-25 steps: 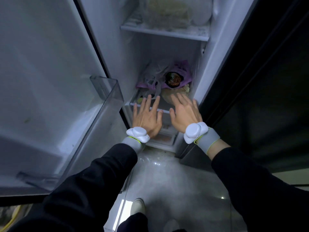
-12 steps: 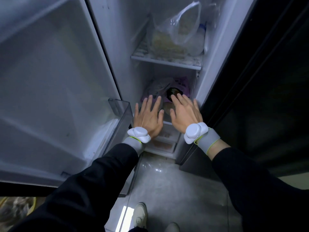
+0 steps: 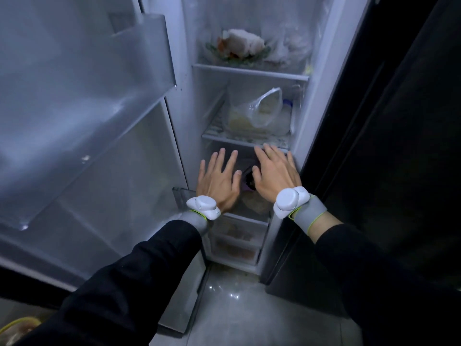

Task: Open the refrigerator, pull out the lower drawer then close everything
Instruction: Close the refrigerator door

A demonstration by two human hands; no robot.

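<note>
Head view: refrigerator door (image 3: 82, 126) is seen swung open at left. Left hand (image 3: 218, 182) and right hand (image 3: 275, 177) are held flat, fingers spread, palms down, side by side, gripping nothing, below the shelf (image 3: 245, 141) carrying a plastic bag (image 3: 262, 112). Lower drawer (image 3: 237, 242) sits pushed in, near the floor (image 3: 249, 308), below the hands.
</note>
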